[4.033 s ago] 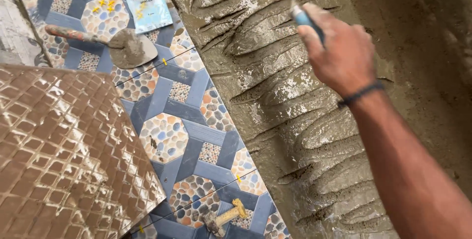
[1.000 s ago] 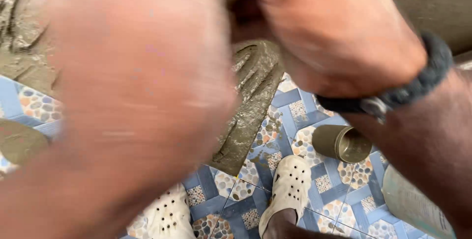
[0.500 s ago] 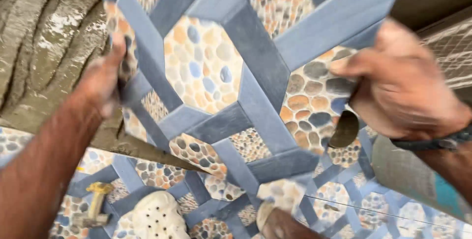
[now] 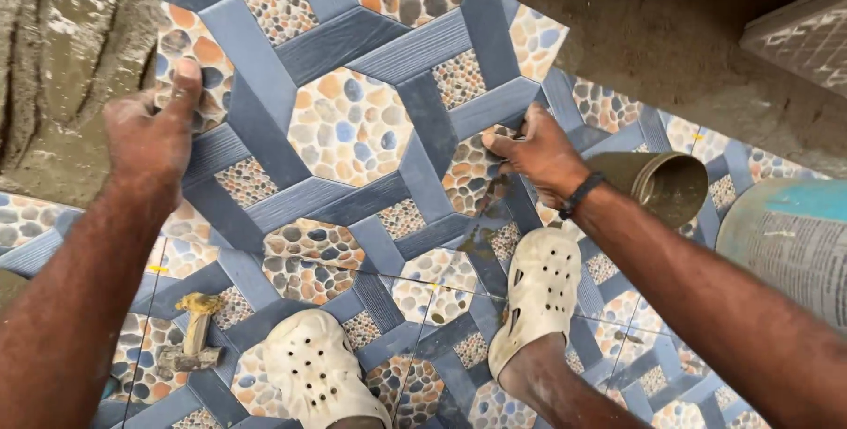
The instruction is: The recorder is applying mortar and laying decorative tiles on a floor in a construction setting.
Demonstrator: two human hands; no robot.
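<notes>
Tile (image 4: 353, 120) now lower, farther from camera; both hands (image 4: 150, 134) gripping edges

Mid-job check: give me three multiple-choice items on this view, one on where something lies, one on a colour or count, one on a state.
1. Where does the small hammer lie?
A. On the laid floor tiles, left of the left shoe
B. On the wet mortar
C. Inside the cup

2. What colour are the shoes?
A. Black
B. Off-white
C. Red

3. How is the patterned tile held?
A. Lying untouched
B. By one hand only
C. By both hands at opposite edges

Answers: 1 A, the hammer rests on tiles beside the left shoe. 2 B, both are pale cream. 3 C, the left hand and right hand each grip an edge.
</notes>
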